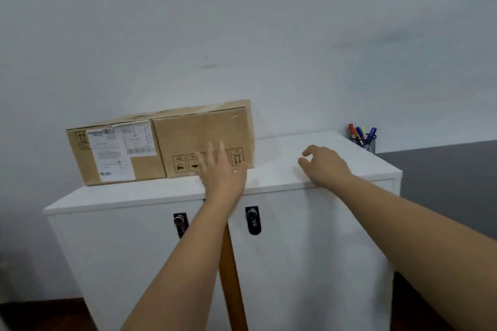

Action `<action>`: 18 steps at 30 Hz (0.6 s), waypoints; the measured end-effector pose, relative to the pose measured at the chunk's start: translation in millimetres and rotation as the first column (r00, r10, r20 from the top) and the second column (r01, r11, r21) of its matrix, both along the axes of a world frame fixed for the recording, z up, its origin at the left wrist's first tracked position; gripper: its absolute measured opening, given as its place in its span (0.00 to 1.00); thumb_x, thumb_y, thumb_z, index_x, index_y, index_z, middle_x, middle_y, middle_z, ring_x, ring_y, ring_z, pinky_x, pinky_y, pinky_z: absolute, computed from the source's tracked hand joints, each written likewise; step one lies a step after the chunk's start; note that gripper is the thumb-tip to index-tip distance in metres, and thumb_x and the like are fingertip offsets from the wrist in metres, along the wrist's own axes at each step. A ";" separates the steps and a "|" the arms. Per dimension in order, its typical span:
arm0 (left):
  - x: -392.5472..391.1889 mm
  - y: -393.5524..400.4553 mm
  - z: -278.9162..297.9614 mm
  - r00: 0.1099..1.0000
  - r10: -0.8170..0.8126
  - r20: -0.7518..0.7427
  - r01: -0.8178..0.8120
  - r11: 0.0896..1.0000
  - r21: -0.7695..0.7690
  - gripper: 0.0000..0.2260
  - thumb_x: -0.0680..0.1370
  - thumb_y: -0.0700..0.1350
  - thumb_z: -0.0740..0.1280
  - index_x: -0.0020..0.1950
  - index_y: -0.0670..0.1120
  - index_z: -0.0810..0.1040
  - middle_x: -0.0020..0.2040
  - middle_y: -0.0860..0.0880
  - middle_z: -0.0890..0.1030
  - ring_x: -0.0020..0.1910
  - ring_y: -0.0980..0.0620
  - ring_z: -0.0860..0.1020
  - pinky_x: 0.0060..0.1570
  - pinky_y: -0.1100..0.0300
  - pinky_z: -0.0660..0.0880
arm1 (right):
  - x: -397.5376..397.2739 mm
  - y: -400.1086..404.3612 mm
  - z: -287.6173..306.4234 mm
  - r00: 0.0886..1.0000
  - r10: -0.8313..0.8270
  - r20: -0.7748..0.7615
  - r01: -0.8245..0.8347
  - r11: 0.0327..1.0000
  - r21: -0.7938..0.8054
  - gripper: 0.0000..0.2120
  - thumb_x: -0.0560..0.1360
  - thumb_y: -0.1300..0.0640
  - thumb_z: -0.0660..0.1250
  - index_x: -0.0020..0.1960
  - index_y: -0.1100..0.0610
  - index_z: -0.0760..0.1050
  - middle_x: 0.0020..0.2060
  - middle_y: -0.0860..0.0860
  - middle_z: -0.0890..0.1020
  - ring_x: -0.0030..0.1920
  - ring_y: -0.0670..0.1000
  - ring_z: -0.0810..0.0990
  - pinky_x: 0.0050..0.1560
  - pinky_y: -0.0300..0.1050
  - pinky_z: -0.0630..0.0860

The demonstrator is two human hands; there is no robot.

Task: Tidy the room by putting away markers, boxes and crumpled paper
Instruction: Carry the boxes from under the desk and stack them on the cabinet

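Brown cardboard box (161,142) sits on the left half of the top of a white cabinet (295,172), its back close to the pale wall (242,21). The box is closed; tape runs along its upper edge. White shipping labels (121,148) cover the left part of the front face; printed handling symbols (183,164) run along the lower right of that face.

Left hand (223,172): fingers straight and spread, reaching at the lower right front of the box, over the handling symbols. Motion blur on the fingers; whether they touch the cardboard cannot be told. It holds nothing.

Right hand (325,166): above the bare cabinet top to the right of the box, apart from it. Fingers loosely curled, thumb and forefinger a little separated, nothing between them. The wrist lies over the front edge of the cabinet.

Markers (361,133): several, red, blue and yellow-green among them, stand upright in a dark mesh pen cup (367,144) at the far right rear corner of the cabinet top, well apart from both hands.

Cabinet front: two white doors, each with a black lock (252,220) near the centre gap; the left lock (180,223) is partly hidden by the left forearm. A brown wooden strip (231,277) shows between the doors. Dark floor (443,169) is visible to the right of the cabinet.
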State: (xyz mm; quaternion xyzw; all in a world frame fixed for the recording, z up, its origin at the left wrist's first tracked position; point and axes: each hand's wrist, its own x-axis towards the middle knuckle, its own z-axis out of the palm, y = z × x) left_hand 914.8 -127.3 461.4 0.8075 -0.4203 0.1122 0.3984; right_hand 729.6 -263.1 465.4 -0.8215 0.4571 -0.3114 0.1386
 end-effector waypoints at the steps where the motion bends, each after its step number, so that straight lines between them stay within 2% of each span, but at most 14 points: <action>1: -26.7 -7.2 1.4 0.996 -0.084 0.007 0.084 0.996 -0.015 0.35 0.79 0.55 0.63 0.81 0.53 0.49 0.82 0.49 0.46 0.79 0.41 0.39 0.75 0.43 0.41 | -26.6 -1.6 0.8 0.999 -0.028 0.034 0.028 1.000 0.006 0.17 0.78 0.48 0.59 0.64 0.51 0.74 0.60 0.54 0.78 0.61 0.57 0.75 0.60 0.52 0.71; 6: -167.5 -42.9 15.7 0.902 -0.428 0.065 0.431 0.900 -0.059 0.33 0.78 0.53 0.64 0.80 0.51 0.55 0.81 0.49 0.50 0.79 0.44 0.41 0.77 0.47 0.43 | -178.9 -6.7 11.3 0.978 -0.191 0.089 0.192 0.981 -0.009 0.16 0.77 0.52 0.61 0.62 0.51 0.76 0.61 0.58 0.75 0.56 0.59 0.76 0.55 0.50 0.74; 9: -252.5 -61.1 19.4 0.758 -0.652 0.017 0.651 0.756 -0.074 0.32 0.79 0.50 0.65 0.80 0.48 0.56 0.81 0.49 0.54 0.80 0.46 0.46 0.77 0.48 0.49 | -278.9 -6.2 13.1 0.955 -0.289 0.073 0.287 0.957 0.034 0.18 0.77 0.53 0.61 0.66 0.52 0.73 0.62 0.60 0.75 0.48 0.56 0.75 0.46 0.46 0.71; 11: -308.6 -71.9 16.6 0.647 -0.763 -0.021 0.760 0.646 -0.071 0.32 0.79 0.50 0.66 0.80 0.47 0.56 0.80 0.49 0.57 0.79 0.48 0.51 0.77 0.48 0.53 | -343.7 -1.6 10.2 0.921 -0.385 0.061 0.383 0.922 0.053 0.18 0.78 0.51 0.61 0.68 0.53 0.72 0.65 0.59 0.73 0.50 0.58 0.76 0.46 0.46 0.70; 15: -415.0 -89.2 -4.6 0.453 -0.879 -0.150 0.886 0.463 -0.034 0.33 0.79 0.53 0.65 0.80 0.51 0.55 0.80 0.51 0.56 0.79 0.50 0.55 0.76 0.49 0.56 | -457.1 17.2 -14.1 0.817 -0.570 0.085 0.562 0.821 0.102 0.19 0.78 0.51 0.61 0.68 0.53 0.71 0.66 0.57 0.73 0.58 0.59 0.76 0.52 0.50 0.73; 17: -462.2 -95.9 -24.5 0.385 -0.896 -0.220 0.917 0.398 -0.015 0.32 0.79 0.54 0.65 0.80 0.53 0.55 0.80 0.51 0.57 0.78 0.50 0.56 0.74 0.50 0.56 | -505.3 27.7 -36.3 0.768 -0.634 0.091 0.622 0.772 0.129 0.19 0.78 0.50 0.62 0.68 0.52 0.71 0.65 0.56 0.74 0.58 0.58 0.76 0.54 0.50 0.74; 18: -483.8 -98.9 -36.9 0.355 -0.903 -0.243 0.930 0.368 -0.006 0.32 0.79 0.53 0.66 0.80 0.53 0.56 0.80 0.51 0.58 0.78 0.50 0.57 0.73 0.51 0.57 | -527.1 32.2 -48.6 0.746 -0.660 0.094 0.644 0.750 0.151 0.19 0.77 0.49 0.62 0.68 0.51 0.71 0.65 0.56 0.74 0.55 0.56 0.76 0.51 0.47 0.75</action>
